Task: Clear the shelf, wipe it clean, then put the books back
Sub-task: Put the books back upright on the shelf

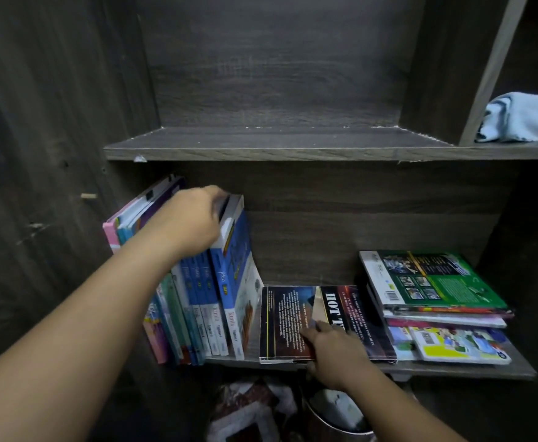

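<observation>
Dark grey woodgrain shelf (pixel 280 153), blue-and-white upright book spines (pixel 229 301), green-covered top book (pixel 433 279), pale blue folded cloth (pixel 523 118).

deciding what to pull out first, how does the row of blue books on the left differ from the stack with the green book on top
The row of blue books stands upright, spines out; the stack with the green book lies flat, covers up. The row is at the left end, the stack at the right. The left hand grips the row's top; no hand touches the stack. Both sit on the lower shelf.
</observation>
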Available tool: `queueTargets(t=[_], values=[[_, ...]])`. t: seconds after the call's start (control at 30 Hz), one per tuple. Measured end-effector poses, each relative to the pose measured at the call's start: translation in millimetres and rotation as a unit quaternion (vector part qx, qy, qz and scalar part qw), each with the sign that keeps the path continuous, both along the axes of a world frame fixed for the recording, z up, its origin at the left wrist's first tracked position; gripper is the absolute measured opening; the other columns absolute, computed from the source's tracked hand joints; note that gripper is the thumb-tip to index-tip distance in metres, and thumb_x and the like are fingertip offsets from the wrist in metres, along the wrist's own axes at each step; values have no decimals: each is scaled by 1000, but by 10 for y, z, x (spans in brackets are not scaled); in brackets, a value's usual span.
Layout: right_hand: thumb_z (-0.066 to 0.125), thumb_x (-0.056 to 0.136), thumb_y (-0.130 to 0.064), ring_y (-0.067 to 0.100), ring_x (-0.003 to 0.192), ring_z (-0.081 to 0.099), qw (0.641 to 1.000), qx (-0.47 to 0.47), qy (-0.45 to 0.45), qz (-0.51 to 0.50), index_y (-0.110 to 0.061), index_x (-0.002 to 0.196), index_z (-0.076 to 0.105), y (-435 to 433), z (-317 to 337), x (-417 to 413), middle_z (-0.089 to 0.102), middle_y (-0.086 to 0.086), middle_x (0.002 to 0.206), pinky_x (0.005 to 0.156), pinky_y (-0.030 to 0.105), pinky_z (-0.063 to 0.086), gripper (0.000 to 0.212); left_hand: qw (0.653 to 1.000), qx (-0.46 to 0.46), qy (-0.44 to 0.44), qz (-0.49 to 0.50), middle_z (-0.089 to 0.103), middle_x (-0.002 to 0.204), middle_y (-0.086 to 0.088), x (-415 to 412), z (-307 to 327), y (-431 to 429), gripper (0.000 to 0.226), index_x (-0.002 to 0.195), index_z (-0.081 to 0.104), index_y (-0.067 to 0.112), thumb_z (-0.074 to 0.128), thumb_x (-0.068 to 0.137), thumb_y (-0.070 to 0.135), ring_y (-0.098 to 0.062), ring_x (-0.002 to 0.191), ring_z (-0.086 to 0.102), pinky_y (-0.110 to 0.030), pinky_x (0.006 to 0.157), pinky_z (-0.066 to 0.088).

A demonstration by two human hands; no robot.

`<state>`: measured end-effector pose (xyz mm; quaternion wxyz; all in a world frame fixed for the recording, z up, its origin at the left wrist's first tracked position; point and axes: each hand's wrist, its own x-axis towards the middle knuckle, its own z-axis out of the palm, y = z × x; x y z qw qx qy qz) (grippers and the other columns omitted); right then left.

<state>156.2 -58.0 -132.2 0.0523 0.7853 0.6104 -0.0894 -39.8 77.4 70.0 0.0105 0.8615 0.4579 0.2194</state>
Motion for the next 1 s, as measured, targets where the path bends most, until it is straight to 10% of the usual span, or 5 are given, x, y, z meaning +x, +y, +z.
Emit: queueTargets(t=[0.43,0.77,1.0], values=[[60,90,-21,10,143,24,922,285,229,129,-35,153,14,279,1124,-700,22,-9,157,117,32,26,79,996,71,31,-40,43,139,4,-495,-531,-392,63,141,39,23,62,83,25,-17,125,45,-32,106,36],[49,88,-2,19,142,30,950,247,146,125,-36,143,35,412,1548,-675,19,-5,159,111,34,34,67,979,189,-72,35,50,84,0,-319,-808,-298,43,92,48,15,82,68,27,-23,78,52,-35,77,41],[46,93,-23,13,106,57,934,283,198,91,-27,139,37,312,1465,-552,37,-14,151,91,31,43,47,966,248,73,4,45,141,-21,-367,-1068,-264,26,92,69,12,79,71,25,-42,130,38,-59,107,25]])
